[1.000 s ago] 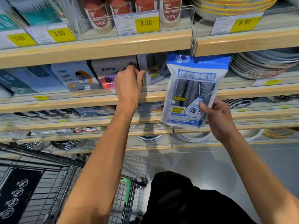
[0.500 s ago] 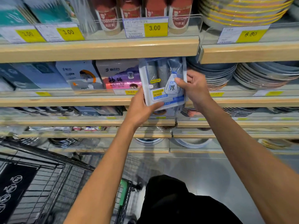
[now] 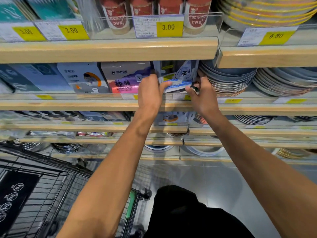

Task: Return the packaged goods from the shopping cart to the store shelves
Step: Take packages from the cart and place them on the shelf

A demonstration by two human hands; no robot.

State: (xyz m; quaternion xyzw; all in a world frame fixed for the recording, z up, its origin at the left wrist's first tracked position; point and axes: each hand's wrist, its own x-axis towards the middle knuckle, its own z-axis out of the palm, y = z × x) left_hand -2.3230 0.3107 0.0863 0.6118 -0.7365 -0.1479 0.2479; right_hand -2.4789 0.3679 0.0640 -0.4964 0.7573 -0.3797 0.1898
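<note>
A blue-and-white pack of rolled bags stands partly inside the second wooden shelf, between a pink-and-grey box and stacked plates. My left hand holds the pack's left lower edge, thumb across its front. On the right lower corner, my right hand grips the same pack. The pack's top is hidden under the shelf above. The black wire shopping cart sits at lower left.
Toothpick jars and yellow price tags line the top shelf. More boxes fill the second shelf's left side. Plates stack to the right. Lower shelves hold small packs and bowls. Grey floor lies below.
The pack has gone from in front of the shelf edge deeper into the shelf slot. My left hand shifted from the pack's underside to its left edge; both hands rose slightly.
</note>
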